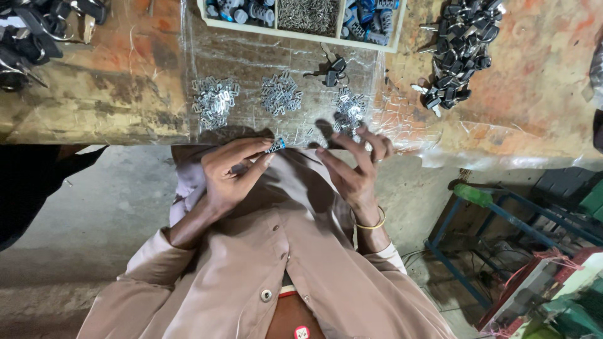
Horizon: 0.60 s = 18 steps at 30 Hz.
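My left hand [229, 172] pinches a small blue-and-silver lock cylinder [275, 146] between thumb and fingertips, just below the table's near edge. My right hand [355, 166] is beside it with fingers spread, reaching up toward the right-hand pile of small silver metal pieces [350, 108]; it holds nothing that I can see. Two more piles of the same silver pieces [215, 99] [281, 94] lie on clear plastic sheeting on the worn wooden table [125, 88]. A black-headed key [331, 70] rests above the piles.
A white divided tray [339, 28] at the back holds blue cylinders and tiny metal parts. Heaps of black-headed keys [457, 53] lie at the right and far left [28, 37]. A blue metal frame [496, 213] stands on the floor at the right.
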### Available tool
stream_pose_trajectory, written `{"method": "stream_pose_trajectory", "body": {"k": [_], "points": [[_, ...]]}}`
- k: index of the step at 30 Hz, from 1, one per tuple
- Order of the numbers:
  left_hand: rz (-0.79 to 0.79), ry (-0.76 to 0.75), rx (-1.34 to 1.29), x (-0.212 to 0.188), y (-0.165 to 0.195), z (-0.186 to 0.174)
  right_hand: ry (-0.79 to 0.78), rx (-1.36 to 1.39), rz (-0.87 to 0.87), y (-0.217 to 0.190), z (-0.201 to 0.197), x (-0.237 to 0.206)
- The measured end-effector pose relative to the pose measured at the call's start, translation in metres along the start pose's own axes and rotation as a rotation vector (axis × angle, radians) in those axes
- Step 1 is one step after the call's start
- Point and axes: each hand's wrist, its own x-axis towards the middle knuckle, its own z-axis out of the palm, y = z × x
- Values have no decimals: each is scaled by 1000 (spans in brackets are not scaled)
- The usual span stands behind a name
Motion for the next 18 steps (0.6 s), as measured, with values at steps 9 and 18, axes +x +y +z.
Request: {"method": "stream_pose_trajectory", "body": {"k": [9, 18], "points": [[27, 23, -8, -2, -8, 0, -32, 555, 315, -29, 23, 9], [58, 6, 26, -3, -15, -5, 22, 582, 285, -53, 33, 30]]}}
